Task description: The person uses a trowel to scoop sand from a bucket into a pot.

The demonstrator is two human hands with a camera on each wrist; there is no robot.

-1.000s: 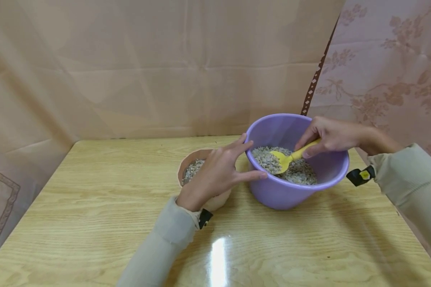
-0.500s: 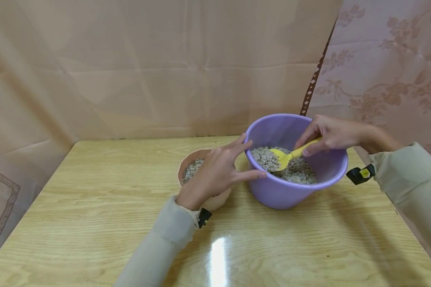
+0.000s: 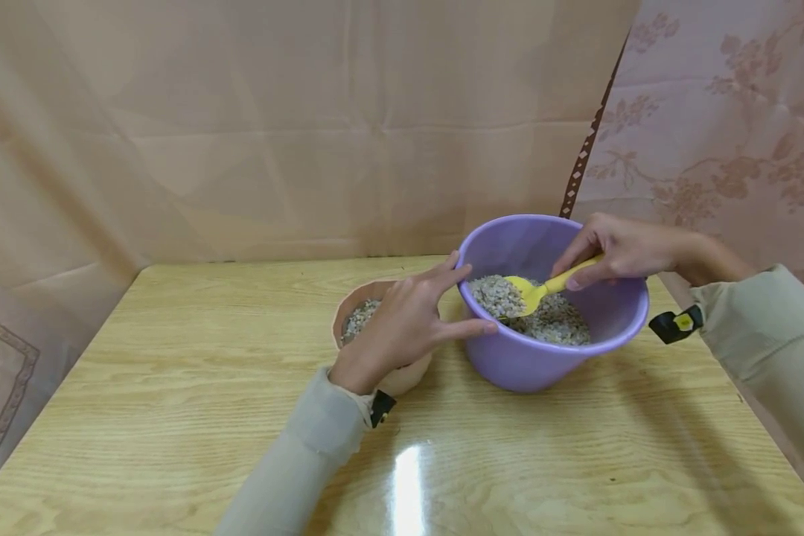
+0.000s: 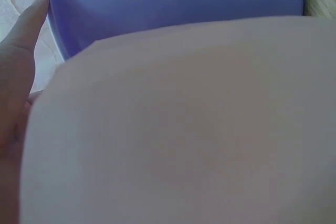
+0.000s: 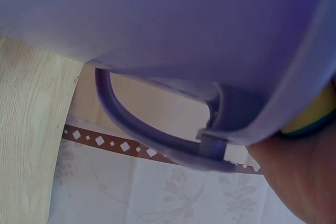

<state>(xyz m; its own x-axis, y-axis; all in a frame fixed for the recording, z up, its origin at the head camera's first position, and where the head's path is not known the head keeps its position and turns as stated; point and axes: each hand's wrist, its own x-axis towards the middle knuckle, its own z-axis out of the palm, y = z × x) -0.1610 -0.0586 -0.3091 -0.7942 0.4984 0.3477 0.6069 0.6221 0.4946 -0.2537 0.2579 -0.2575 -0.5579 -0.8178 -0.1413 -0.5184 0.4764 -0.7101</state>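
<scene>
A purple bucket (image 3: 525, 368) holding grey-beige gravel (image 3: 556, 326) stands right of centre in the head view. My right hand (image 3: 626, 246) grips the handle of a small yellow shovel (image 3: 532, 298) over the bucket, its blade heaped with gravel. With fingers and thumb extended, my left hand (image 3: 405, 320) rests on the bucket's left rim. Beneath that hand is a peach-coloured pot (image 3: 405, 378), partly hidden, with gravel inside. Its pale wall fills most of the left wrist view. The right wrist view has the yellow shovel handle (image 5: 315, 111) behind the bucket rim.
Both containers stand on a light wood-grain table (image 3: 194, 387). A beige curtain (image 3: 275, 149) hangs behind it, and a floral one (image 3: 730, 126) at the right. The bucket's purple carrying handle (image 5: 152, 137) sticks out at its side in the right wrist view.
The shovel has risen slightly within the bucket, and the gravel heap on its blade stands out more. My left hand has stayed on the rim.
</scene>
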